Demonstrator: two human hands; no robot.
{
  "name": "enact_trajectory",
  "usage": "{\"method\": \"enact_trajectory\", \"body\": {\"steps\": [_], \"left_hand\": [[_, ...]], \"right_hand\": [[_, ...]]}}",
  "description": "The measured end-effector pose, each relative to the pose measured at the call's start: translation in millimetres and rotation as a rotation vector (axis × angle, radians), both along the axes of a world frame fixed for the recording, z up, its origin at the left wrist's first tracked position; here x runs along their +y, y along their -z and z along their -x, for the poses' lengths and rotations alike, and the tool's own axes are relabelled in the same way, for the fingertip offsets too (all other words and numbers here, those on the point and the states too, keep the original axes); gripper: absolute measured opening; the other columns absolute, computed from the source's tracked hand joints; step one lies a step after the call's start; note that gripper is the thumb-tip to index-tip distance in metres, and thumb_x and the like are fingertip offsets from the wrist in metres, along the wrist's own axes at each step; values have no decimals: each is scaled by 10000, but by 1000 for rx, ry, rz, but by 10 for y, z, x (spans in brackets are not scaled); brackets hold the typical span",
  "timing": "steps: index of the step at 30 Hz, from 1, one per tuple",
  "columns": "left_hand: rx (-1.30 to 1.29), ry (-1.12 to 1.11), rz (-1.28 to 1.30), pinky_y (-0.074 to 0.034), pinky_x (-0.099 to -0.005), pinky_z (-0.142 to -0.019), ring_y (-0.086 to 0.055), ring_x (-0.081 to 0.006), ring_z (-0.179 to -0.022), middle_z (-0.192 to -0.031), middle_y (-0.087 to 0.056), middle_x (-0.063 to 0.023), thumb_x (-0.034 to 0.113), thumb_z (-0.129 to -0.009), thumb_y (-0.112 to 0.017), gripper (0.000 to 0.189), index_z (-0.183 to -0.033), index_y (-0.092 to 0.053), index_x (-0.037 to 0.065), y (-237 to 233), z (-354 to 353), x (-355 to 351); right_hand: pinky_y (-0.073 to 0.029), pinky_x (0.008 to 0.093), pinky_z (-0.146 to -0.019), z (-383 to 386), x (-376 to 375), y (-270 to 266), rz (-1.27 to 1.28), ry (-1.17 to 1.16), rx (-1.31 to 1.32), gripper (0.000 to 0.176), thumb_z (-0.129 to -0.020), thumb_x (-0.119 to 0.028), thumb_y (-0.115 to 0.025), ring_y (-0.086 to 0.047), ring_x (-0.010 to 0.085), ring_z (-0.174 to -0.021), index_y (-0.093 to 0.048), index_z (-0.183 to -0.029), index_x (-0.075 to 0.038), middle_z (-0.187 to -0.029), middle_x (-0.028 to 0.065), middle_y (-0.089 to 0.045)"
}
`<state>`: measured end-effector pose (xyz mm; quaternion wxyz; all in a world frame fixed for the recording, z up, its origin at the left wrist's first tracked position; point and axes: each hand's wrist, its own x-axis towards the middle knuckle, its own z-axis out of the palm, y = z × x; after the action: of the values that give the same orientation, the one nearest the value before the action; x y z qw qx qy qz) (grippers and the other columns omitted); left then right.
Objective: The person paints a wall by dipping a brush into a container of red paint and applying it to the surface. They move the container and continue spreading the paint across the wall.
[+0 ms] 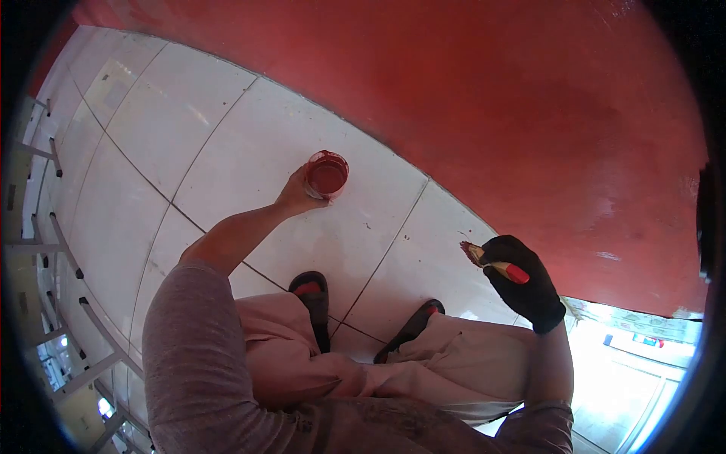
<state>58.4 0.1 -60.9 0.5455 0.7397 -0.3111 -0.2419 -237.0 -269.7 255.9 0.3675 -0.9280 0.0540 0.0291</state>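
My left hand (299,194) is bare and wrapped round the side of a small cup of red paint (327,175), held above the floor with its opening facing up. On my right hand (522,280) is a black glove, and its fingers are closed on a paintbrush (495,266). The bristles, stained dark red, point to the upper left, and the red end of the handle shows against the glove. The brush is near the lower edge of the red wall (484,98); no contact between them can be made out.
White tiles (227,144) cover the floor, with small dark specks on them. Metal legs of furniture (98,333) stand along the left side. My sandalled feet are below the cup. A bright opening (635,378) lies at the lower right, beyond the wall's end.
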Motion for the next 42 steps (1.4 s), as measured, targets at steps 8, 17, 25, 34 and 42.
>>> {"method": "enact_trajectory", "body": {"steps": [8, 17, 25, 34, 42], "left_hand": [[-75, -74, -132, -469, -386, -978, -564, -284, -1154, -1236, -583, -147, 265, -519, -929, 913, -1257, -446, 30, -125, 75, 20], [-154, -112, -283, -405, -444, -1024, -437, -332, -1251, -1292, -522, -146, 356, -520, -924, 981, -1321, -424, 90, -33, 104, 52], [-287, -99, -448, -329, -499, -1050, -375, -343, -1297, -1365, -446, -156, 445, -576, -870, 1058, -1412, -332, 85, 9, 105, 88], [-421, -82, -401, -341, -495, -1007, -394, -336, -1274, -1340, -445, -157, 454, -562, -866, 1057, -1389, -336, 63, 366, 17, 159], [-397, -74, -441, -321, -497, -993, -399, -329, -1249, -1301, -439, -151, 386, -590, -864, 978, -1369, -349, 95, 186, 57, 163]], "right_hand": [[-499, 351, -848, 28, 23, -11, 4, 17, 17, 267, -773, 38, -695, -614, 289, -954, -602, -1006, -54, -1019, 125, -617], [-499, 348, -846, 15, 17, -2, 32, 8, 22, 267, -776, 32, -693, -615, 291, -951, -599, -1011, -55, -1024, 126, -617], [-495, 354, -860, 11, 25, 2, -7, 23, 6, 247, -787, 24, -683, -610, 301, -973, -601, -1010, -43, -1033, 133, -616], [-490, 379, -858, 21, -58, 81, 45, -37, -82, 213, -800, -21, -678, -597, 323, -987, -607, -998, -49, -1026, 131, -602], [-488, 382, -868, -42, -81, 14, 156, 124, -326, 267, -774, 7, -723, -574, 316, -1047, -635, -1013, -76, -1098, 140, -593]]}}
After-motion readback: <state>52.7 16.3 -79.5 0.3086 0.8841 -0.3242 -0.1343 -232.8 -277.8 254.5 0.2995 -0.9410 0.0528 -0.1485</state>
